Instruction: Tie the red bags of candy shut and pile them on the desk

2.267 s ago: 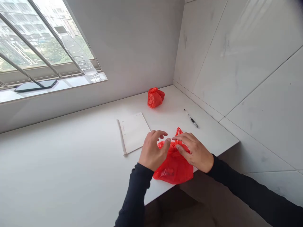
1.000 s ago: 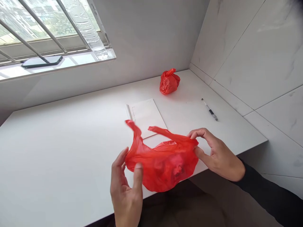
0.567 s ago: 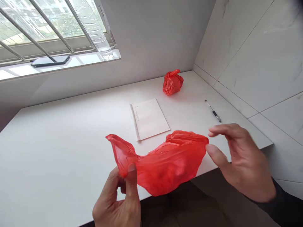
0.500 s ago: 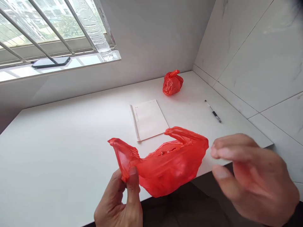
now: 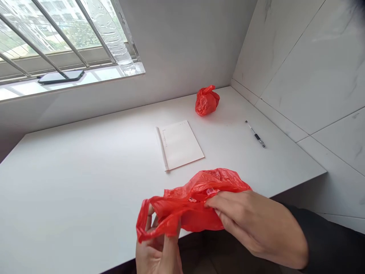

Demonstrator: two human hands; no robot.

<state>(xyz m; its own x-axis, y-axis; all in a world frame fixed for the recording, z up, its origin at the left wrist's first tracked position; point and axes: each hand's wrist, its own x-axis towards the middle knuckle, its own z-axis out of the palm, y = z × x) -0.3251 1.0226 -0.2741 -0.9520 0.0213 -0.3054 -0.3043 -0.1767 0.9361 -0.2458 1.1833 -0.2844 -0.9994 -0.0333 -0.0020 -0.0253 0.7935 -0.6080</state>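
A red plastic bag (image 5: 199,220) is held up above the front edge of the table, its mouth gaping towards me. My left hand (image 5: 161,249) grips the loop handle at the bag's left side, thumb in front and fingers behind the film. Stretched fingers of my right hand (image 5: 245,220) reach into the mouth from the right; their tips are partly hidden by the film, and I see nothing held. Inside the bag, beside those fingers, a small whitish piece with red print (image 5: 212,191) shows. Another small printed piece (image 5: 192,199) lies left of it.
A second red bag (image 5: 207,102), knotted, stands at the back of the white table (image 5: 85,182). In front of it lies a notebook (image 5: 184,146). A pen (image 5: 256,136) rests near the tiled wall. On the windowsill is a phone (image 5: 61,77).
My right hand has moved left from beside the bag, and its fingers are now in the mouth. The left hand has shifted slightly right, and the bag's handle has spread into a loop.
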